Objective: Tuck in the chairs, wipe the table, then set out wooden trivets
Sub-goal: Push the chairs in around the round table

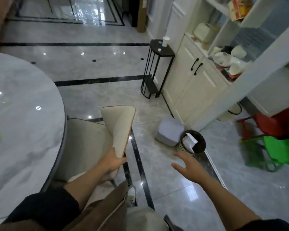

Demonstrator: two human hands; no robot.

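A round table (23,117) with a glossy grey marble top fills the left side. A cream chair (118,124) with a tan edge stands at its rim, its seat partly under the top. My left hand (113,161) grips the near edge of the chair's backrest. My right hand (188,165) hovers over the floor to the right of the chair, fingers spread and holding nothing. A second chair back (117,207) in tan shows at the bottom, close to my body. No trivets or cloth are in view.
A dark wastebasket (194,142) and a white box (169,133) sit on the floor beyond my right hand. A black wire stand (157,70) with a paper cup stands by white cabinets (190,84). Red and green stools (280,144) are at the right.
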